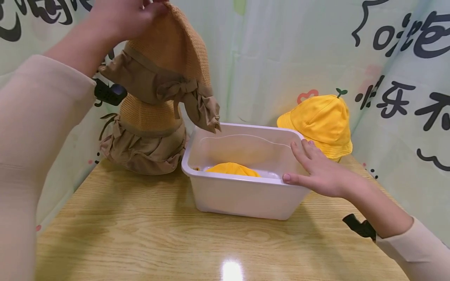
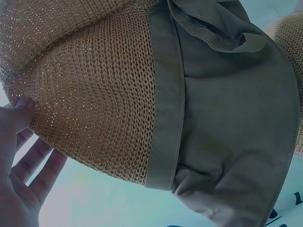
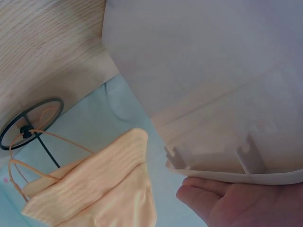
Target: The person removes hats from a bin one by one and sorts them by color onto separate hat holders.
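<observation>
My left hand (image 1: 121, 17) pinches the crown of a tan woven sun hat (image 2: 104, 94) with a brown cloth brim and bow. That hat hangs in the air, brim down, left of a white plastic bin (image 1: 242, 197). In the left wrist view, my thumb lies on the near side of the weave and the fingers go behind it. My right hand (image 1: 325, 175) rests on the bin's right rim with straight, spread fingers. Inside the bin lies a yellow hat (image 1: 233, 169), partly hidden by the front wall.
A similar tan and brown hat (image 1: 151, 117) sits upright at the table's back left. Behind the bin's right corner, a yellow bucket hat (image 1: 320, 121) with a green sprout is raised on a black wire stand (image 3: 32, 124). A printed curtain (image 1: 260, 58) hangs behind the wooden table (image 1: 158, 242).
</observation>
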`<state>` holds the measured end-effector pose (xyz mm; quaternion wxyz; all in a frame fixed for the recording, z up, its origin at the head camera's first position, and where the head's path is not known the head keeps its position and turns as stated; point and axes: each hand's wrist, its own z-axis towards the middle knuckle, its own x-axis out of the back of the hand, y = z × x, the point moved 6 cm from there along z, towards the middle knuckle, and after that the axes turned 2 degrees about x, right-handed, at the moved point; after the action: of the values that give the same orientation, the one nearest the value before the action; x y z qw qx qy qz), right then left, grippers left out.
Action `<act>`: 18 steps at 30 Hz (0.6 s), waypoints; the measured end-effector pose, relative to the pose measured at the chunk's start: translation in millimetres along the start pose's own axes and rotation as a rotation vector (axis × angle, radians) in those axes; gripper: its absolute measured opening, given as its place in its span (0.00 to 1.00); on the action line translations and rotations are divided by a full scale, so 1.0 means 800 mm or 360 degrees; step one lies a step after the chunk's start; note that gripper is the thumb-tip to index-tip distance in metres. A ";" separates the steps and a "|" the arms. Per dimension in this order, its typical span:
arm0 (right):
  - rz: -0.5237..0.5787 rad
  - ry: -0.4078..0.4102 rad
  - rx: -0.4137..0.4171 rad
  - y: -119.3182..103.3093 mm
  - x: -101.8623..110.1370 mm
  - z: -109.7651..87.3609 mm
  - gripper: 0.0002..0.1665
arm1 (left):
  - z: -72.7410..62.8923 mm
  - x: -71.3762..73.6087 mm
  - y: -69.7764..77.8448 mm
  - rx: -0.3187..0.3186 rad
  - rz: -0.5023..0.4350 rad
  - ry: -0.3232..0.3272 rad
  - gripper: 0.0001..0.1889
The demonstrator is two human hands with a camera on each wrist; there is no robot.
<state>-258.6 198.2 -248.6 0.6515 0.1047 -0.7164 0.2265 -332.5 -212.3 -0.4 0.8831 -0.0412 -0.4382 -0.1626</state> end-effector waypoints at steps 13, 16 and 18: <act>0.0010 -0.0028 0.0029 0.000 0.002 0.006 0.59 | -0.007 0.011 -0.033 0.0171 -0.0079 0.0019 0.26; -0.0044 -0.0081 0.0043 -0.002 0.007 0.009 0.58 | -0.012 0.011 -0.037 0.0123 -0.0092 0.0048 0.24; -0.0119 -0.0137 0.0064 -0.006 0.014 0.011 0.58 | -0.018 0.010 -0.036 0.0073 -0.0107 0.0055 0.22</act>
<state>-265.7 191.4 -237.4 0.6258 0.1540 -0.7347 0.2117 -326.4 -244.8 -4.6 0.8853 -0.0033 -0.4275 -0.1829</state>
